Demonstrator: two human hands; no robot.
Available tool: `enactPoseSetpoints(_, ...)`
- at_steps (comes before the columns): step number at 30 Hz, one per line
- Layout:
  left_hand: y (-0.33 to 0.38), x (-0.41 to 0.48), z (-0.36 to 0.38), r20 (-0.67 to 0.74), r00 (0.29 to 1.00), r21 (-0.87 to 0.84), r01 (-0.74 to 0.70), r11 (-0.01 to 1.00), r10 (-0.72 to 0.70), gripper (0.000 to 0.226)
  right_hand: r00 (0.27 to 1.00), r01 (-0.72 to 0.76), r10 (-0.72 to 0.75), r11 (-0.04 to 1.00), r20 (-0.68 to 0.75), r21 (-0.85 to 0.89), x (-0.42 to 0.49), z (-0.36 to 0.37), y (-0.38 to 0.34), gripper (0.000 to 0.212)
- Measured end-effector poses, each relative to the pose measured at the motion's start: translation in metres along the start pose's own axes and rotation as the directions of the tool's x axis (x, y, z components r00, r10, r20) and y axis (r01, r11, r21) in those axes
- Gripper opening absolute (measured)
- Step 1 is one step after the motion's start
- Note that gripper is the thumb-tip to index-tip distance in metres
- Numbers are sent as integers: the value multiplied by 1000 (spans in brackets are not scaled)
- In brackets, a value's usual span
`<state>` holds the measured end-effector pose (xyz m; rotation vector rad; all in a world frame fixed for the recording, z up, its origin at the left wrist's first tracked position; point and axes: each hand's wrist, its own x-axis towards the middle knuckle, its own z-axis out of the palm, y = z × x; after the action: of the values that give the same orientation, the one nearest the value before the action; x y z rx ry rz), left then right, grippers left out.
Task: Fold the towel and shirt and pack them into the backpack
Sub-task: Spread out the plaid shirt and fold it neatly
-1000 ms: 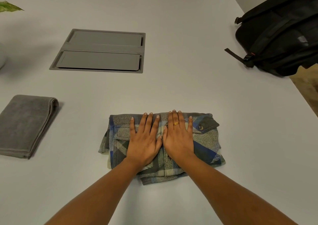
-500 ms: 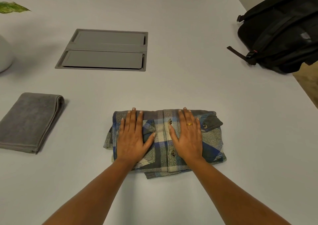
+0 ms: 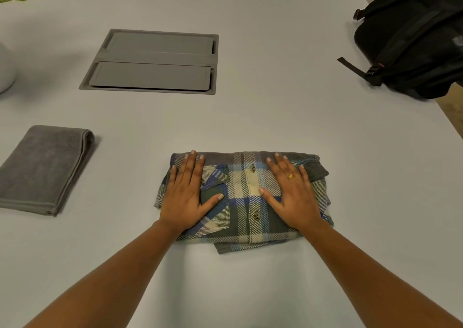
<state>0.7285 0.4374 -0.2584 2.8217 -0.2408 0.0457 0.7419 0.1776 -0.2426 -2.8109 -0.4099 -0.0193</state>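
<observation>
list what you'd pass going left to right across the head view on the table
white pot → folded grey towel → left hand on the plaid shirt → right hand → black backpack

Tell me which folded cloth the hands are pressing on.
The plaid shirt: left hand and right hand lie flat on it; the grey towel lies untouched.
</observation>
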Motion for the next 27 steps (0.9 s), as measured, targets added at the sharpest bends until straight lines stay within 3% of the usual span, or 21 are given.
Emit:
enactPoseSetpoints(8,-1,1,1,-29,1000,-64,-3,998,1,95,999,0,2,998,-33,55,2,3,1,79)
enactPoseSetpoints(12,5,-3,3,-83,992,-71,87,994,-93,96,995,-32,39,997,-95,67,-2,4,-1,78)
enactPoseSetpoints(15,5,-5,3,-82,987,-95,130,987,-138,100,984,-104,114,992,-138,76,-6,5,-2,82)
enactPoseSetpoints(21,-3,-4,1,-55,995,-145,75,987,-84,106,942,-289,286,957,-177,10,-11,4,-8,92)
enactPoseSetpoints(27,-10,-4,0,-42,998,-185,29,982,-37,106,952,-301,301,954,-52,11,-6,2,0,109)
